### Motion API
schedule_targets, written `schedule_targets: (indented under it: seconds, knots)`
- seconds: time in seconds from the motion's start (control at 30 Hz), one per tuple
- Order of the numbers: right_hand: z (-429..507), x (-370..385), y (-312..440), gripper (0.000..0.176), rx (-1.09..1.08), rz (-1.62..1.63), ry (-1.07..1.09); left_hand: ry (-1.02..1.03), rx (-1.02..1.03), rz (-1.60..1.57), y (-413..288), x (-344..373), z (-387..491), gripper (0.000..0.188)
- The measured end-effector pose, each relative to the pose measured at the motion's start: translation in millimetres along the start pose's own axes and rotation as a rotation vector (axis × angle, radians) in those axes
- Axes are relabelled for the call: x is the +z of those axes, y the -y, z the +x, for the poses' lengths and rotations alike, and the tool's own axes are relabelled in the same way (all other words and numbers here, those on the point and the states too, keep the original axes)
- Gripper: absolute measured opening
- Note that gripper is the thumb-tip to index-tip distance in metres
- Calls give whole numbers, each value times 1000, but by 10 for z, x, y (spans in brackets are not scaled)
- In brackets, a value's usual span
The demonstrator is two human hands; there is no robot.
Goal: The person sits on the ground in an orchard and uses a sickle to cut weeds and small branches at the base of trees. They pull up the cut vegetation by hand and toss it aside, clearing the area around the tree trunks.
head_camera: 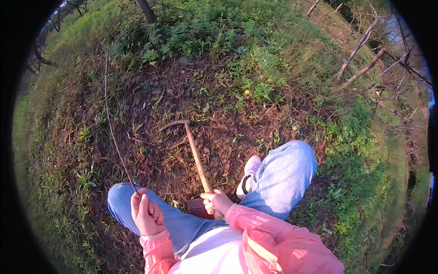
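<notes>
My left hand (147,212) pinches the near end of a long, thin dry stick (108,114) between thumb and fingers. The stick stretches away from me over the ground, slightly bowed. Wrapped around the lower part of a pale wooden handle is my right hand (218,204); the handle belongs to a sickle (196,156). Its curved, brownish metal blade (174,124) points left, over loose soil and cut weeds. Both hands are above my lap, between my bent knees in blue jeans.
I sit low on something dark reddish (200,208), partly hidden between my legs. Bare soil (160,89) with plant litter lies ahead. Green weeds (263,61) grow beyond and to the right. A tree trunk (146,12) stands at the far left, bare branches (368,65) at the right.
</notes>
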State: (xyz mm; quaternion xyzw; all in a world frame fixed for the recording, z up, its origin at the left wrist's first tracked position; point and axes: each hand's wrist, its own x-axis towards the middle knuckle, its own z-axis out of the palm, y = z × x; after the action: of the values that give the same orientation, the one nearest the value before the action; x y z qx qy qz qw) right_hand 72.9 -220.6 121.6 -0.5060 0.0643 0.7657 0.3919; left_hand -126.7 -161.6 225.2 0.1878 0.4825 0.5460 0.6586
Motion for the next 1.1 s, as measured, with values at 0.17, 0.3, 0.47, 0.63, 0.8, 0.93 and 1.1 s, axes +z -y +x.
schedule_targets:
  seconds: [0.17,0.3,0.47,0.63,0.8,0.93,1.1]
  knots:
    - [72,-357,207,15,-118,305,-10,44,-70,97,179,550,-91,15]
    - [-19,-354,540,16,-230,418,-224,176,-228,108,299,1047,-137,14]
    - [-82,-334,617,13,-274,531,-247,279,-325,136,267,1517,70,15]
    - [90,-500,667,19,-249,416,-279,260,-392,147,306,1804,474,17]
    - [534,-664,852,19,-203,328,-350,136,-626,114,543,1958,878,15]
    - [821,-689,821,28,-87,274,-446,21,-740,121,790,2145,1202,15]
    - [1072,-646,810,40,-35,355,-514,-118,-630,217,868,2549,1684,17]
